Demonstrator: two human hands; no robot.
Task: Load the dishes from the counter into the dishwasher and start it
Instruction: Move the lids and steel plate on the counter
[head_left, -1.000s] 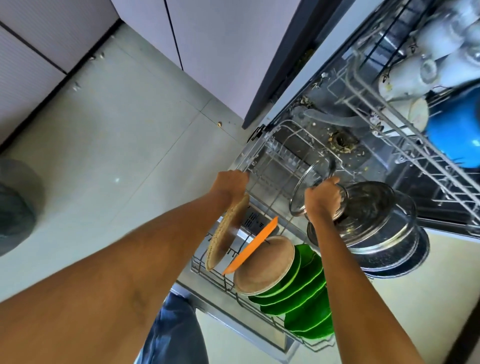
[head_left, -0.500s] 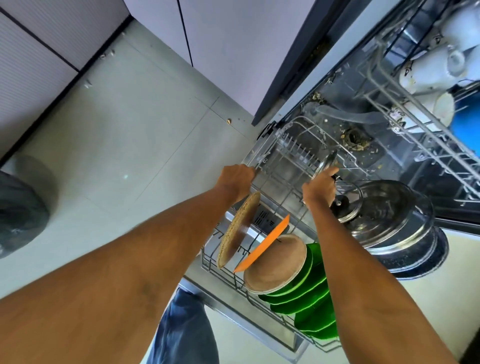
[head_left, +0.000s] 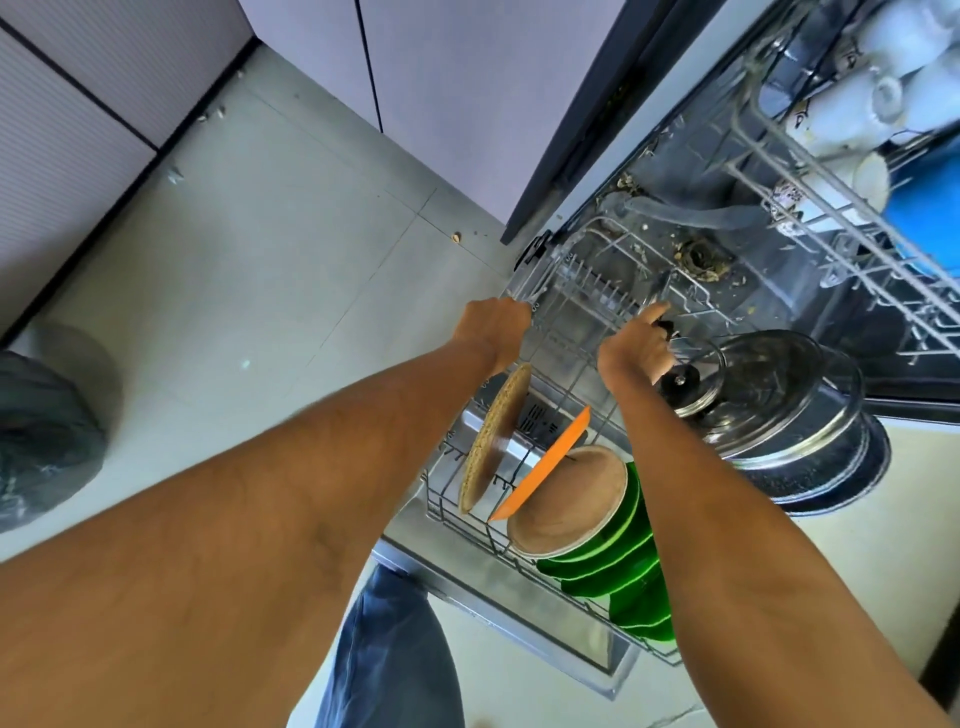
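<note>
The dishwasher's lower rack (head_left: 550, 270) is pulled out over the open door. My left hand (head_left: 496, 332) grips the rack's left rim, just above a speckled brown plate (head_left: 493, 441) that stands on edge. Beside the plate stand an orange plate (head_left: 545, 467), a brown bowl (head_left: 566, 504) and several green plates (head_left: 623, 577). My right hand (head_left: 636, 351) holds a glass lid (head_left: 658, 291) upright and edge-on among the rack's tines. Right of that hand, steel pots (head_left: 789, 415) sit stacked, with a black-knobbed lid (head_left: 693, 382) on top.
The upper rack (head_left: 831, 208) juts out at the top right with white cups (head_left: 883, 78) and a blue vessel (head_left: 924, 218). Food scraps lie round the tub's drain (head_left: 698, 257). A grey bag (head_left: 41, 431) sits on the tiled floor at the left; cabinets stand behind.
My right hand has turned the glass lid from flat-facing to edge-on and carried it further back into the rack. My left hand moved from the speckled plate's top to the rack rim.
</note>
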